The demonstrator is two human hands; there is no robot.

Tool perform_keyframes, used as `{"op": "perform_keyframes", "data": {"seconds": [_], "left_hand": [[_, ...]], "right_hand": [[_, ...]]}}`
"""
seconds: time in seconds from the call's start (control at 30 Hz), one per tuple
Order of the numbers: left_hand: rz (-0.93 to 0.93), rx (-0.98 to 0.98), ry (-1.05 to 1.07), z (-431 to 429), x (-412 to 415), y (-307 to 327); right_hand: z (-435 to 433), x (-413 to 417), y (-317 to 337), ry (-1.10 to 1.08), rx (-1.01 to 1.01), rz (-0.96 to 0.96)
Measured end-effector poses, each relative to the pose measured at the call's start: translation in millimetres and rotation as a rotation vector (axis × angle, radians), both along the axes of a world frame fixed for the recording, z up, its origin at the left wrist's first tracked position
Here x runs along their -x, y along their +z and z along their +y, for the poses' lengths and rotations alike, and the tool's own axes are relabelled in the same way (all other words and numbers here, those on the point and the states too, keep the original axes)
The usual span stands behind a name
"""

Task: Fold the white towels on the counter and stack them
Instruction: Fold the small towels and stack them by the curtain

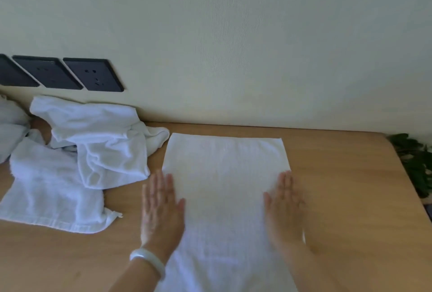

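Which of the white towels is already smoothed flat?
The long white terry towel at centre, left hand and right hand pressing its edges; the crumpled white towels on the left lie heaped.

In the middle of the worktop (pixel 339 198), a flat towel (pixel 224 175). On its left edge, the left hand (pixel 161 210); on its right edge, the right hand (pixel 284 207), both lying flat. To the left, a heap of towels (pixel 98 142), just beside the flat one. Behind, the wall (pixel 257 46), with sockets (pixel 91 74) above the heap. Off the right end, a plant (pixel 416 163).
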State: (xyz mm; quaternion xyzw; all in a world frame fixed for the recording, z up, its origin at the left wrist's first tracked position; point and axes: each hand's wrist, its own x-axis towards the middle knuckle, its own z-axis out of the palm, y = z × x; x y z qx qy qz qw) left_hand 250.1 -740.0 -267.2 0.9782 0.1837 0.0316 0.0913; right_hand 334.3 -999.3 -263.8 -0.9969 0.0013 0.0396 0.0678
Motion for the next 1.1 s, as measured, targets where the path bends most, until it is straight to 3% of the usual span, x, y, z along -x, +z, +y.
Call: {"op": "perform_keyframes", "data": {"seconds": [0.17, 0.23, 0.37, 0.47, 0.53, 0.6, 0.7, 1.1], "left_hand": [[-0.049, 0.089, -0.38, -76, 19, -8], [-0.031, 0.075, -0.346, -48, 32, -13], [0.026, -0.003, -0.183, 14, 53, -12], [0.042, -0.011, -0.095, 15, 57, -7], [0.001, -0.005, -0.123, -13, 55, 1], [-0.024, 0.066, -0.287, -58, 55, 4], [0.008, 0.12, -0.395, -95, 63, -2], [0.088, 0.061, -0.223, -8, 132, -8]], "right_hand": [[62, 64, -12, 0.398, -0.081, -0.007], [29, 61, -18, 0.37, -0.091, -0.031], [-51, 54, -22, 0.056, -0.019, -0.014], [-62, 56, -14, -0.071, -0.016, 0.031], [-34, 65, -4, -0.017, -0.021, -0.041], [13, 86, -3, 0.178, -0.078, -0.101], [58, 116, -14, 0.375, -0.14, -0.053], [-62, 141, -18, 0.296, -0.008, -0.002]]}}
